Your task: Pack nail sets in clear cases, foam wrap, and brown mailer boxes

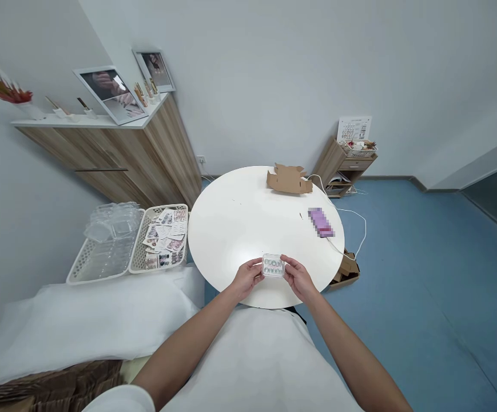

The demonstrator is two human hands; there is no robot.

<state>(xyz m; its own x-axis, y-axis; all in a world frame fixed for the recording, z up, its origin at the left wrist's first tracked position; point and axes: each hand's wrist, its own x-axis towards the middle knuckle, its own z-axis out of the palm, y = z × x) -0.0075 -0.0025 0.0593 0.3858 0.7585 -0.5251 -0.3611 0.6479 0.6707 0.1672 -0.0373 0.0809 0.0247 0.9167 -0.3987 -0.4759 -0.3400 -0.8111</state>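
Between my two hands is a small clear plastic case [273,265], with two rows of pale, shiny oval pieces inside that look like press-on nails. My left hand [248,277] grips its left edge, thumb along the upper side and fingers below. On the right edge, my right hand [296,277] holds it the same way. The case is near the front rim of a round white table [231,229]. At the table's far side lies an unfolded brown cardboard box [289,179].
A phone with a blurred purple screen [321,222] lies at the table's right, a white cable attached. Left of the table, one white basket [133,266] holds printed cards and another [74,274] clear plastic cases. A wooden cabinet [162,154] stands behind; a cardboard carton [346,274] sits on the floor.
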